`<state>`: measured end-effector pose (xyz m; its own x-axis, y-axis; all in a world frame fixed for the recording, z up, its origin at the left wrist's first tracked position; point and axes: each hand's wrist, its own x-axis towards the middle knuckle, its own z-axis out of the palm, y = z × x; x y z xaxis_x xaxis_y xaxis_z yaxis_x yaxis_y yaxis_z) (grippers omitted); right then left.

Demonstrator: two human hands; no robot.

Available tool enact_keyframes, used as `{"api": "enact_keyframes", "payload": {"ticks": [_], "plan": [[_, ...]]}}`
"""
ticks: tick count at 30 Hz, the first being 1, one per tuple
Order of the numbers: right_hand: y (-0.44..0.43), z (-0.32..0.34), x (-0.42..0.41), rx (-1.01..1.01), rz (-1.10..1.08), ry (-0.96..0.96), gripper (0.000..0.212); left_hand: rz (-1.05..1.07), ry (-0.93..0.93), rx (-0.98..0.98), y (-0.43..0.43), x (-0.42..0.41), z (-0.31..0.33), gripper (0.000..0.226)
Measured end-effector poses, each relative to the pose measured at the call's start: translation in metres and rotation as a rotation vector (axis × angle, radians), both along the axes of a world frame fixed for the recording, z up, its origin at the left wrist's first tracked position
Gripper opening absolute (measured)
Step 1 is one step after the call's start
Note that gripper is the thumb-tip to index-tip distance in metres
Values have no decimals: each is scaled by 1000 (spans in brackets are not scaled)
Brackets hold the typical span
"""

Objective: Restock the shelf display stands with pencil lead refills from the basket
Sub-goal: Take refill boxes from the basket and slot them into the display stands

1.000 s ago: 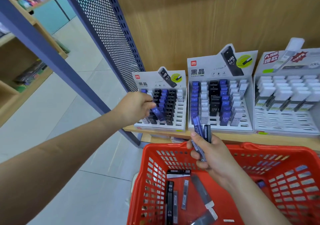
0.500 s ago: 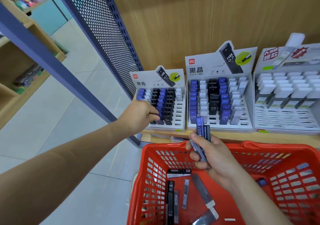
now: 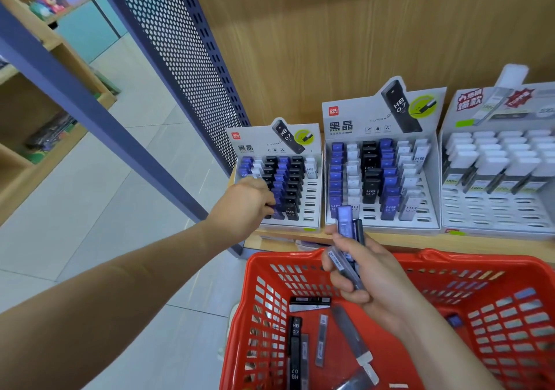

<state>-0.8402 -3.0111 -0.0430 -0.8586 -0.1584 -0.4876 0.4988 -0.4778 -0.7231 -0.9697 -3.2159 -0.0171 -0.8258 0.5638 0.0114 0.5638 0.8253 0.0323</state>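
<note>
My left hand [image 3: 241, 205] reaches to the front left corner of the small left display stand [image 3: 312, 224], its curled fingertips on a blue lead refill [image 3: 277, 211] in the front row. Above the red basket [image 3: 450, 259], my right hand [image 3: 378, 281] grips a bundle of refills [image 3: 345, 223], blue, black and clear, with their ends pointing up. More loose refills [image 3: 295, 344] lie on the basket floor. The middle stand [image 3: 360, 119] holds blue, white and black refills, with open slots near its front.
A third stand [image 3: 495, 218] with white-capped refills sits at the right on the wooden shelf [image 3: 420, 242]. A perforated blue panel [image 3: 180, 59] and a slanted blue post [image 3: 90, 104] stand to the left. Another wooden shelf unit [image 3: 45, 134] is beyond the tiled floor.
My left hand has moved down the left stand toward its front row with the blue refill. My right hand with the bundle has stayed over the basket.
</note>
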Motion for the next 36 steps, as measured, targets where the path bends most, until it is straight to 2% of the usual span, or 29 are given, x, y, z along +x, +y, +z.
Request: {"api": "enact_keyframes", "payload": {"ticks": [3,6,11,14,18,23,26,28,33,36], "plan": [[0,2,1,5,15,9,29,118,-20,68,2,1,-1,12],[0,4,2,14,36,37,36,245,-121,196,2,-1,8,18],[0,8,3,16,83,92,40,495,-437,618,3,-7,54,6],[0,14,4,31,148,119,44,439,-783,659,9,8,76,13],[-3,28,4,70,275,134,44,270,-1042,696,34,40,82,29],[-7,36,4,144,345,141,48,259,-943,803,45,49,77,15],[-8,35,4,130,276,141,54,306,-873,905,37,43,83,14],[-8,33,3,103,215,157,50,344,-838,933,27,36,88,13],[-9,31,0,105,166,128,30,437,-782,854,-15,13,94,22],[-14,28,-1,119,149,93,29,480,-650,792,-37,2,95,23]]}}
